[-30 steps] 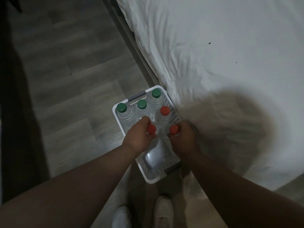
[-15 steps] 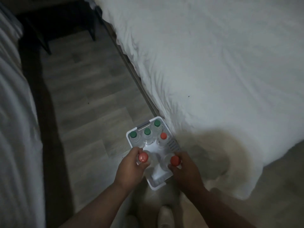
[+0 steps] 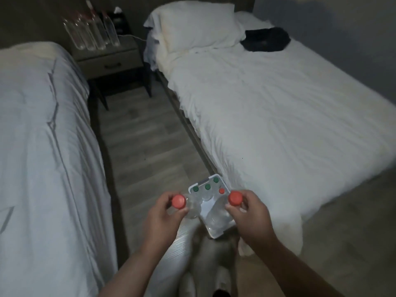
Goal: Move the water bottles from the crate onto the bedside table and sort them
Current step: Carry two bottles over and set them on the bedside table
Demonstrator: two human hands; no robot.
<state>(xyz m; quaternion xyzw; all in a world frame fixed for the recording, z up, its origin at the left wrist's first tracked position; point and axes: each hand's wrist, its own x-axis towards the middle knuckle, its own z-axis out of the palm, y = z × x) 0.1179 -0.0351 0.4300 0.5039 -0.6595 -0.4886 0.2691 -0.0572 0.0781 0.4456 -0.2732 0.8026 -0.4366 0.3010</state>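
I hold 2 clear bottles with red caps, 1 in my left hand (image 3: 162, 215), 1 in my right hand (image 3: 248, 213). The white crate (image 3: 214, 232) shows 3 green caps and 1 red. Both beds are white; the floor (image 3: 145, 142) is grey wood-grain.

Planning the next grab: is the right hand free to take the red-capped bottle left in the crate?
Probably not yet: the right hand already holds a bottle, though nothing covers the crate's red-capped bottle.
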